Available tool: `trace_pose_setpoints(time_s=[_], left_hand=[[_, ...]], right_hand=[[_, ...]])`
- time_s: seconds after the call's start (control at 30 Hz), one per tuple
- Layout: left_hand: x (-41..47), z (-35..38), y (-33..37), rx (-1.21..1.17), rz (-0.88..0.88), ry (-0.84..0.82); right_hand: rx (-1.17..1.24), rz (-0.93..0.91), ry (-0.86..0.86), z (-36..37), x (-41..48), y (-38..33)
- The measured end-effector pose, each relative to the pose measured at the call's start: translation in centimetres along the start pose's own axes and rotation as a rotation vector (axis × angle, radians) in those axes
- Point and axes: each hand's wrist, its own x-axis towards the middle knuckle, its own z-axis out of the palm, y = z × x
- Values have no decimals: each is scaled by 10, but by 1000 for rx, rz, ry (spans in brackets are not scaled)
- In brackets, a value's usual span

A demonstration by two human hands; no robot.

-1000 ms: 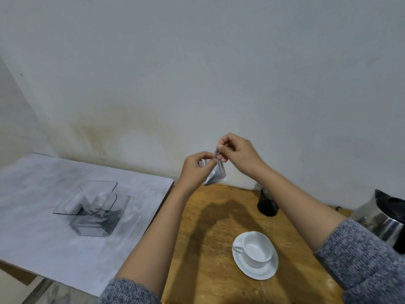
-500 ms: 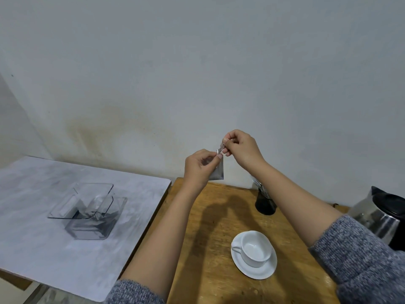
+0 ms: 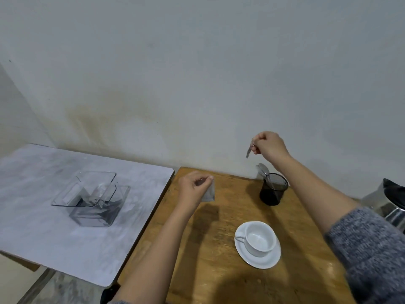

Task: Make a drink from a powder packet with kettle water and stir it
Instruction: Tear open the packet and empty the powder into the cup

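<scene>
left fingers [image 3: 205, 179] pinched on packet [image 3: 209, 193] top corner, held above table [image 3: 219, 270], left of cup [image 3: 259, 239]; right hand [image 3: 270, 144] pinched on torn strip [image 3: 248, 151], well apart, above holder [image 3: 273, 189]. light, floppy, slick foil by the look, best gripped low on one side to tip. cup on saucer [image 3: 257, 258] empty; dark holder with spoons [image 3: 264, 172]; clear tray [image 3: 87, 194] with sachets; kettle [image 3: 390, 202] at right edge
</scene>
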Motion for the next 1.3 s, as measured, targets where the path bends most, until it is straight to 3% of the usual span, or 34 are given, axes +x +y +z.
trace_pose_setpoints(time_s=[0.37, 0.63, 0.97, 1.13, 1.23, 1.3], left_hand=[[-43, -36, -83, 54, -231, 42], [-72, -63, -120, 111, -336, 104], [-77, -80, -127, 126, -318, 101], [-62, -62, -114, 110, -324, 60], [-46, -45, -95, 93, -282, 18], [-34, -31, -81, 86, -258, -18]], right_hand=[[-218, 304, -394, 122, -60, 150], [-332, 302, -622, 176, -86, 192], [-446, 207, -662, 189, -97, 198], [-317, 91, -674, 171, -91, 180], [-72, 176, -849, 155, -90, 162], [30, 219, -851, 145, -92, 157]])
